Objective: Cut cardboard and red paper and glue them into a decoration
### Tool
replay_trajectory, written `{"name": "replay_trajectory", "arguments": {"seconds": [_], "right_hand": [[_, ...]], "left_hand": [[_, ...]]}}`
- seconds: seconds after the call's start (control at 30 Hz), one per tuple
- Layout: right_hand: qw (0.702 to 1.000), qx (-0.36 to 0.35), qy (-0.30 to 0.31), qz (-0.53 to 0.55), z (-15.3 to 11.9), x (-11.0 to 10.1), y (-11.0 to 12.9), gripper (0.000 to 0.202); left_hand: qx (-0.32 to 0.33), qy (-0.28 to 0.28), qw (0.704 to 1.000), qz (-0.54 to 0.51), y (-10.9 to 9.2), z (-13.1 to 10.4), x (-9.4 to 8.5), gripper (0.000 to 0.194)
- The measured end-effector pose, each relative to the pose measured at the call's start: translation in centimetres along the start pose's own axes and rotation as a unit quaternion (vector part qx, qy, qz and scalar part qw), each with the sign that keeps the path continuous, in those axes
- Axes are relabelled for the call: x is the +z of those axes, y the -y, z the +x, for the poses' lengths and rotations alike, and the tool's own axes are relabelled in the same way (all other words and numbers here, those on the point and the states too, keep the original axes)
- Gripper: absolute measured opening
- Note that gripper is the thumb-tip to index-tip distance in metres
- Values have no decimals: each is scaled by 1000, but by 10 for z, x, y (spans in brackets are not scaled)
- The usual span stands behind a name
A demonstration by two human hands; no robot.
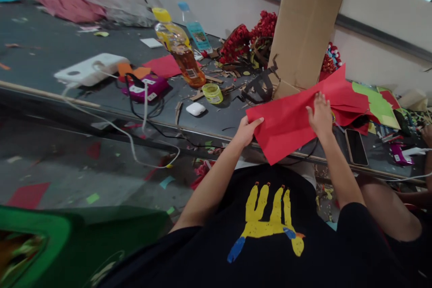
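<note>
Paper handling, prob. positioning: wearer's L hand (pixel 245 131) pinches red sheet (pixel 283 128) at its L end, thumb on top; R hand (pixel 321 114) splayed on it, unclenched. Sheet's over bench (pixel 37 60) edge, nr phone (pixel 356 147). Any adj. needs firm L pinch, light R pressure.

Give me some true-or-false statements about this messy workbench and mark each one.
1. The left hand grips the red paper. True.
2. The right hand holds the phone. False: it is on the red paper; the phone lies on the bench.
3. The yellow-capped bottle is beside a small open jar. True.
4. The cardboard lies on the floor. False: it stands upright at the bench's back.
</note>
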State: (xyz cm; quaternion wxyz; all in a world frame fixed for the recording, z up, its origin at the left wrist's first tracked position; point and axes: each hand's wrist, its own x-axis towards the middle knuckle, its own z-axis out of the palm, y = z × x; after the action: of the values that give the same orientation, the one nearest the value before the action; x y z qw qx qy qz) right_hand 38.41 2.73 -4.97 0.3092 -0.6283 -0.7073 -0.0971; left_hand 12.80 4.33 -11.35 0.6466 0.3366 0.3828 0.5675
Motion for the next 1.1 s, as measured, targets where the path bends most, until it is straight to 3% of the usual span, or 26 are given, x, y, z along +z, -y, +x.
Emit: {"name": "replay_trajectory", "arguments": {"seconds": [0.07, 0.17, 0.27, 0.33, 0.4, 0.47, 0.6, 0.67, 0.77, 0.83, 0.93, 1.0, 1.1], "right_hand": [[999, 14, -50, -13, -5, -18, 2, 62], [995, -71, -58, -43, -21, -25, 38, 60], [971, -232, 48, -39, -34, -4, 85, 57], [947, -292, 127, -36, -34, 17, 101, 56], [937, -300, 173, -37, -26, 34, 95, 57], [945, -266, 184, -45, -12, 38, 69, 56], [988, -99, 85, -76, 15, 12, 12, 67], [995, -52, 21, -87, 21, -5, 6, 70], [993, -82, -24, -83, 13, -14, 34, 65], [985, -160, 26, -61, 0, -3, 66, 61], [949, -284, 131, -24, -19, 24, 105, 60], [936, -310, 168, -16, -25, 41, 114, 59], [938, -295, 184, -16, -19, 52, 99, 57]], "left_hand": [[7, -4, 1000, -7, 0, 0, 0, 45], [2, 3, 1000, -2, 0, -1, 0, 45], [17, 20, 1000, -6, -2, -3, 1, 46], [38, 29, 999, -17, -3, -4, 2, 47], [38, 28, 999, -25, -3, -4, 2, 47], [16, 16, 999, -25, -4, -4, 3, 48], [-9, -6, 999, -30, -4, -2, 4, 47], [-1, -12, 999, -45, -3, -2, 3, 47], [5, -13, 999, -52, -1, -2, 1, 46], [6, -1, 999, -45, 0, -2, -1, 45], [32, 22, 999, -39, 1, -2, -3, 43], [61, 25, 997, -37, 1, -2, -3, 42], [71, 13, 997, -29, 3, 0, -2, 43]]}}
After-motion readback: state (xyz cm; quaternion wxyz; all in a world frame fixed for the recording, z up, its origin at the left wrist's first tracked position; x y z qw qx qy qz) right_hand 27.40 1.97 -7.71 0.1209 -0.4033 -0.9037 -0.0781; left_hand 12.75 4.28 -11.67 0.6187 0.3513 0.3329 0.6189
